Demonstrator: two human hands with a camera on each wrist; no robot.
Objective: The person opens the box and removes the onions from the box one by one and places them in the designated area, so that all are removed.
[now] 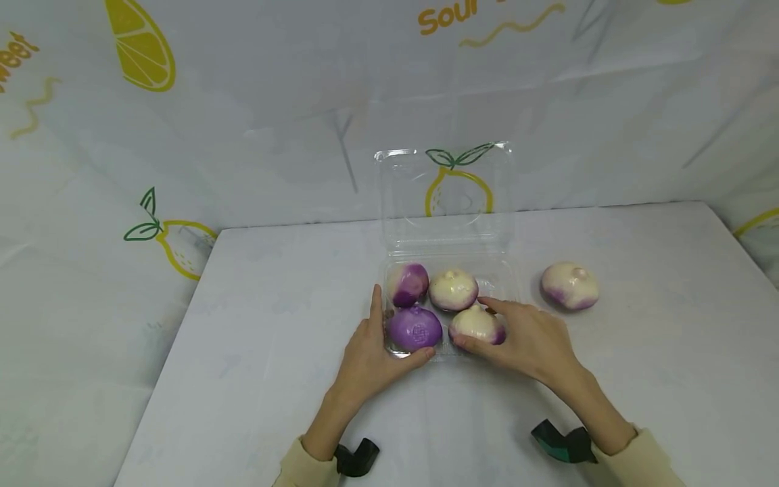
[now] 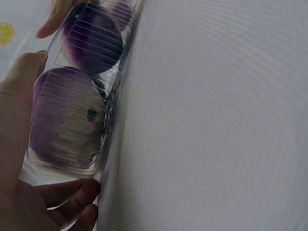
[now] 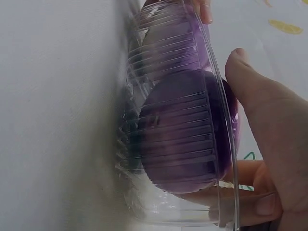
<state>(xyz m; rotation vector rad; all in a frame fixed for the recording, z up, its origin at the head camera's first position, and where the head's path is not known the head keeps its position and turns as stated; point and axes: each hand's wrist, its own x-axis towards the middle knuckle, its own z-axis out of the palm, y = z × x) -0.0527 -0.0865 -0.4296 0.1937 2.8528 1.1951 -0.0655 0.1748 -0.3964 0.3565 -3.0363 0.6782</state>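
A clear plastic clamshell container [image 1: 447, 348] stands with its lid up, holding several purple-and-white onions. My left hand [image 1: 368, 362] grips the container's front left corner, thumb along the front and fingers along the left side. Close to that thumb lies the purple onion [image 1: 415, 329]. Behind it are a purple-and-white onion [image 1: 409, 285] and a pale onion [image 1: 454, 289]. With thumb and fingers on either side, my right hand [image 1: 531, 339] holds the front right onion [image 1: 477, 325] inside the container. In the right wrist view, this onion [image 3: 178, 134] shows through the ribbed wall.
Another pale onion [image 1: 570, 285] lies on the white table [image 1: 274, 352], right of the container. The raised lid [image 1: 447, 182] leans up before a lemon-printed cloth [image 1: 262, 115] behind the table. Black straps [image 1: 358, 458] are near both wrists.
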